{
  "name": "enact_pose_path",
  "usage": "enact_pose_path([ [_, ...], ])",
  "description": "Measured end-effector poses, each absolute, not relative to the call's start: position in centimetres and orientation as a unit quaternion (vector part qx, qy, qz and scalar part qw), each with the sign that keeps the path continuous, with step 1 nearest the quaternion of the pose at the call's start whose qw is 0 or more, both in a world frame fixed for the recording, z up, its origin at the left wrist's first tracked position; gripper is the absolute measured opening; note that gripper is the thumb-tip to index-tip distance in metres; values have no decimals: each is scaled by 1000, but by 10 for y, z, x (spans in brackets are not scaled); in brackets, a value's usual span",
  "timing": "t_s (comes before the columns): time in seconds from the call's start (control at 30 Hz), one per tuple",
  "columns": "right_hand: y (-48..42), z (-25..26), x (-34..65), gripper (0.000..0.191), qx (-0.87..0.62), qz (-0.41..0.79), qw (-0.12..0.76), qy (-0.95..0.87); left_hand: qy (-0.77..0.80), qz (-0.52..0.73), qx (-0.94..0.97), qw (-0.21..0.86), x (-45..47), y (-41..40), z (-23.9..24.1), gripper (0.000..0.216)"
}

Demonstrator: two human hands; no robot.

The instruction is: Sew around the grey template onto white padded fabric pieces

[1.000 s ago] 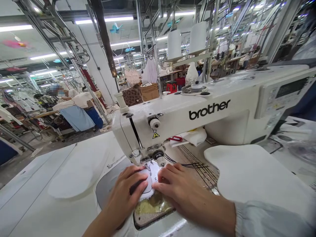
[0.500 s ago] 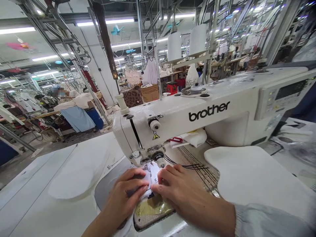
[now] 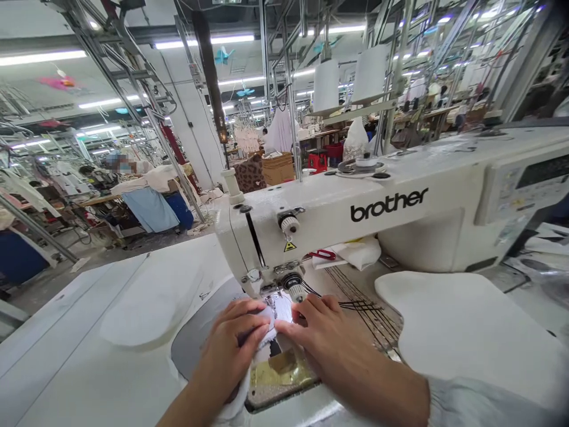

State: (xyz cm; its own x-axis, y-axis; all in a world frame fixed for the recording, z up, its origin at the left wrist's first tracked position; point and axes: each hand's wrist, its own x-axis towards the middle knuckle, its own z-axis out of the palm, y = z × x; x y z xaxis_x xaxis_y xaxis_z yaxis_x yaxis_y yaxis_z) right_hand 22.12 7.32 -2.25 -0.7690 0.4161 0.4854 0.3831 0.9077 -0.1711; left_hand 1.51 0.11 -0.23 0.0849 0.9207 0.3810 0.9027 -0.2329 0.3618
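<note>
A white Brother sewing machine [image 3: 329,213] stands in front of me, its lit presser foot [image 3: 273,305] just beyond my fingertips. My left hand [image 3: 235,338] is closed on a piece of white fabric [image 3: 242,396], whose gathered edge trails down under the wrist. From the other side my right hand [image 3: 331,335] reaches in, fingers curled and thumb pressed at the fabric's edge beside the foot. What lies beneath the right fingers is partly hidden. A grey rounded surface [image 3: 193,338] extends to the left of my left hand.
A white cut fabric panel [image 3: 457,320] lies to the right, another pale rounded piece [image 3: 137,314] to the left. Dark threads [image 3: 364,305] cross the bed, and red thread snips [image 3: 324,255] rest behind the needle. Thread cones [image 3: 326,86] stand above; other workstations fill the background.
The camera view has shifted, so the machine appears slightly farther right and lower. The fabric under my left hand looks turned and more bunched; both hands stay at the presser foot.
</note>
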Motion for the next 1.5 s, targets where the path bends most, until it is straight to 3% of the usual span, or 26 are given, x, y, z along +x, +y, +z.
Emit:
enact_pose_path([
  [0.23,72,-19,222,25,-175,62,263,-947,545,222,808,31,-3,1,6,24],
  [0.63,72,-21,223,38,-215,41,240,-946,582,233,778,-36,11,-5,-5,26],
  [0.83,70,-20,223,31,-203,35,259,-944,608,223,760,-61,18,-9,-6,30],
  [1.17,70,-16,226,14,-159,94,237,-954,572,152,806,-11,4,-8,8,34],
  [1.5,69,-13,224,16,-166,84,247,-951,610,160,775,-45,14,-12,-5,40],
])
